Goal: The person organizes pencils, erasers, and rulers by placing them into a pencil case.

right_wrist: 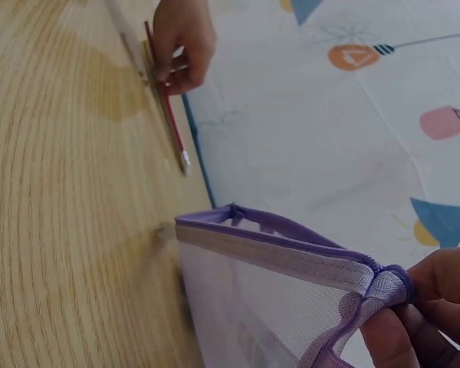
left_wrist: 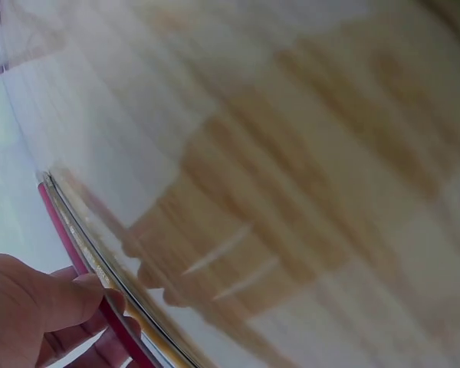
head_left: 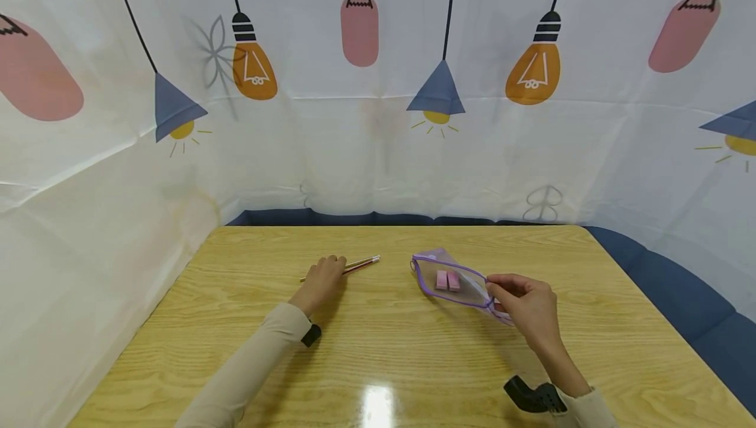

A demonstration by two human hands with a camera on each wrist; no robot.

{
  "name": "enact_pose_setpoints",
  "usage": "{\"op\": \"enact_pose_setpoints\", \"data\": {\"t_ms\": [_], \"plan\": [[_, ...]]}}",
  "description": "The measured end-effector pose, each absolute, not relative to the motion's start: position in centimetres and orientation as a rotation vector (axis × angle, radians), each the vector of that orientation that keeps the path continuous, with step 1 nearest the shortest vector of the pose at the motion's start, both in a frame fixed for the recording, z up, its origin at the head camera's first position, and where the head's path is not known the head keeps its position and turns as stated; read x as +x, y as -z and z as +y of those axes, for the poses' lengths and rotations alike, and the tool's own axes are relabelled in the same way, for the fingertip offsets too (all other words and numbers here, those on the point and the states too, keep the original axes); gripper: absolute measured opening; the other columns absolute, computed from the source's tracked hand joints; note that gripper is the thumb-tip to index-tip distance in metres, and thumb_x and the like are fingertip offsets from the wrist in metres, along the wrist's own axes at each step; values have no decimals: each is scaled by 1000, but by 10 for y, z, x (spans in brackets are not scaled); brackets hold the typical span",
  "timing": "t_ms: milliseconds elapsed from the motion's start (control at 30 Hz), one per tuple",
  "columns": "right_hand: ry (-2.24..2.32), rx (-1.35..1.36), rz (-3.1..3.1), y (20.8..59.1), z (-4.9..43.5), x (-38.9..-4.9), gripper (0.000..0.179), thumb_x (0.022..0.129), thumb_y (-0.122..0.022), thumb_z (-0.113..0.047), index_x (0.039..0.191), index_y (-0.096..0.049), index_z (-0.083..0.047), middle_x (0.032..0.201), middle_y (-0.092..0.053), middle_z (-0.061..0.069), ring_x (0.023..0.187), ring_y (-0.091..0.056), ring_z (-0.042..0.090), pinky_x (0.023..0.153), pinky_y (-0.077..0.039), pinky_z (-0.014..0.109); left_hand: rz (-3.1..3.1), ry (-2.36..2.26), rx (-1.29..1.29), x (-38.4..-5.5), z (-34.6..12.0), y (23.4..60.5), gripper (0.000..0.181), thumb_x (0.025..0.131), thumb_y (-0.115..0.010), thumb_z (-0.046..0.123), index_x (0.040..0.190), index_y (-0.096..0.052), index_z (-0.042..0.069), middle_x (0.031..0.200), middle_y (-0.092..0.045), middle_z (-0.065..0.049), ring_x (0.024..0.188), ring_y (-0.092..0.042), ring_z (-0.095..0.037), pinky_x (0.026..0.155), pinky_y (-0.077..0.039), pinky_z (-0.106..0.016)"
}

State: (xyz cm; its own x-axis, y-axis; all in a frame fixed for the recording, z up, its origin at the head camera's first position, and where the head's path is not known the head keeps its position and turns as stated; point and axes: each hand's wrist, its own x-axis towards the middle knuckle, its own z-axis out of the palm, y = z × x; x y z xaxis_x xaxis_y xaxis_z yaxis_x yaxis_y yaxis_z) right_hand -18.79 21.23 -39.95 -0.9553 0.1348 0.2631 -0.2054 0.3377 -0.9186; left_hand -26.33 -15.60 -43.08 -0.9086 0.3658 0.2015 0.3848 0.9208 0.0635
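Observation:
My left hand [head_left: 323, 277] pinches a small bunch of pencils [head_left: 361, 264] low over the table, left of the middle. One pencil is red [left_wrist: 64, 230], held between thumb and fingers beside a gold one in the left wrist view. To the right, my right hand [head_left: 528, 306] grips one corner of a see-through mesh zipper pouch [right_wrist: 268, 264] with purple edging. Its mouth gapes toward me in the head view. Two pink blocks, perhaps erasers [head_left: 447, 280], show inside the pouch. In the right wrist view the pencils' white ends point toward the pouch.
A wood-grain table [head_left: 378, 342] lies under both hands. Behind it hangs a white curtain [head_left: 378, 152] printed with lamps and bulbs. A dark blue padded edge [head_left: 679, 290] runs along the table's right side and back.

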Motion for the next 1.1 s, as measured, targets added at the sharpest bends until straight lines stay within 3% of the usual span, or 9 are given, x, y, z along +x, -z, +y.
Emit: {"op": "enact_pose_setpoints", "data": {"t_ms": [533,1100], "plan": [[-1657,65,-2313,400,211,-188,21,86,-74,-13,98,-73,4,88,-70,17,66,-67,15,59,-56,32,-2905,145,-541,-264,-162,428,15,87,-65,-8,98,-57,-2,87,-56,-17,78,-56,-35,58,-52,-43],[-1666,64,-2316,397,211,-187,25,87,-75,-16,102,-73,4,92,-70,17,68,-67,14,60,-56,32,-2754,170,-642,-259,-165,423,17,87,-63,-12,93,-56,2,81,-53,-13,68,-50,-29,51,-46,-37]]}}
